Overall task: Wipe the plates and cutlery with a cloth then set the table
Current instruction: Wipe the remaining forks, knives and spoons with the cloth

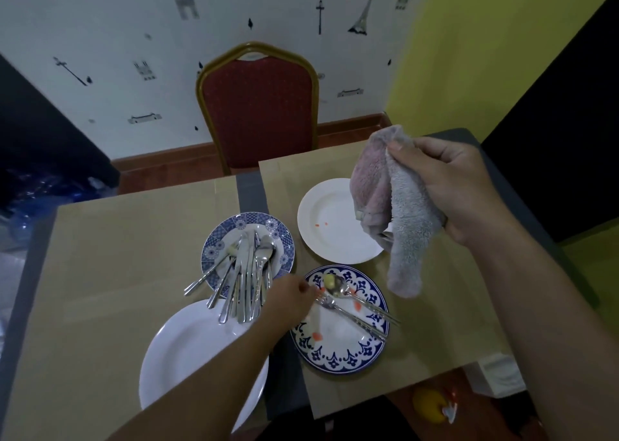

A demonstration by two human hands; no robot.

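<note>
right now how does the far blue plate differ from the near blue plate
Load: the far blue plate carries a heap of cutlery with handles overhanging its near edge; the near blue plate holds only a spoon and a fork. Rim: the far blue plate has patterned blue panels, the near blue plate dark flower motifs on white. Both are round, with food bits.

Our right hand (459, 186) grips the cloth (398, 226), which hangs below the grip over the white plate (328, 219); our left hand (288, 295) meets the fork (335, 307) on the blue-rimmed plate (338, 360), spoon (338, 286) just beyond.
</note>
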